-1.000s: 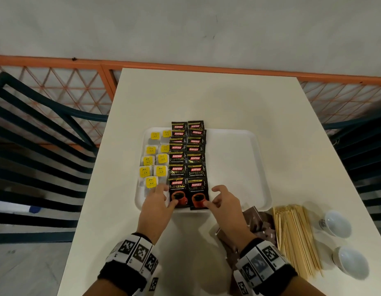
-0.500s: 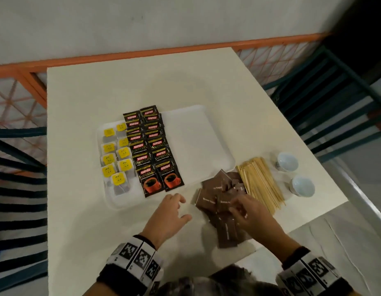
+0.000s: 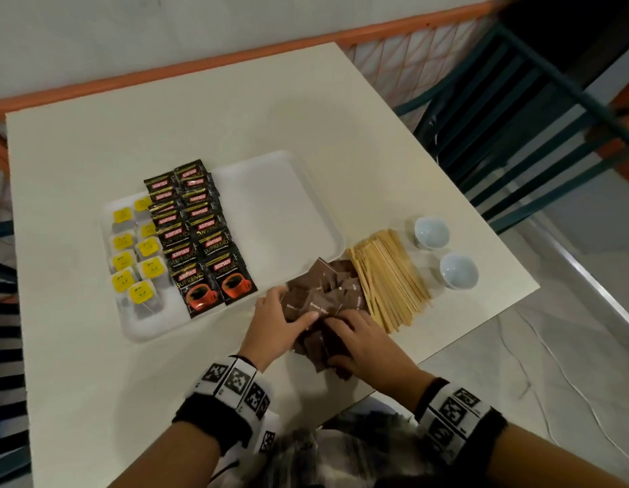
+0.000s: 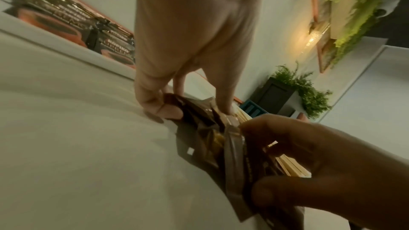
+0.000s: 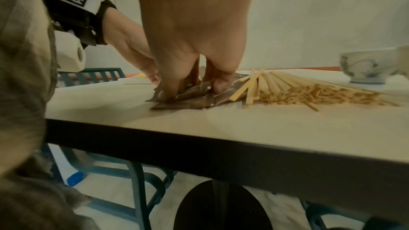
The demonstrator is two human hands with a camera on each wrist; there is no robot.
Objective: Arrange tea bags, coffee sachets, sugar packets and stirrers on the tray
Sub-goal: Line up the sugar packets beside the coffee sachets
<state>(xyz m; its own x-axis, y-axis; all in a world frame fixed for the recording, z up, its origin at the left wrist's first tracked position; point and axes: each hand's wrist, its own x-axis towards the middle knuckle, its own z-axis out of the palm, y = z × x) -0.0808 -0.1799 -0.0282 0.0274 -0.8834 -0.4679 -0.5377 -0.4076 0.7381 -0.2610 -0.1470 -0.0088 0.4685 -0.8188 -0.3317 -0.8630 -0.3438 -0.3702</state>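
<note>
A white tray holds yellow-tagged tea bags in its left part and two rows of black coffee sachets beside them; its right half is bare. Off the tray's front right corner lies a loose pile of brown sugar packets, with wooden stirrers to its right. My left hand grips the pile's left side, thumb on top. My right hand pinches packets at the near side. In the left wrist view the curled fingers clasp sugar packets; in the right wrist view my fingertips dig into the sugar packets.
Two small white cups stand right of the stirrers near the table's right edge. The table's front edge runs just behind my right wrist. Dark green chairs flank the table, and an orange railing runs behind it.
Both hands left the tray's front edge and moved right to the sugar packet pile. The right hand reached it first; the left has now joined and taken hold. The head view swung right.
</note>
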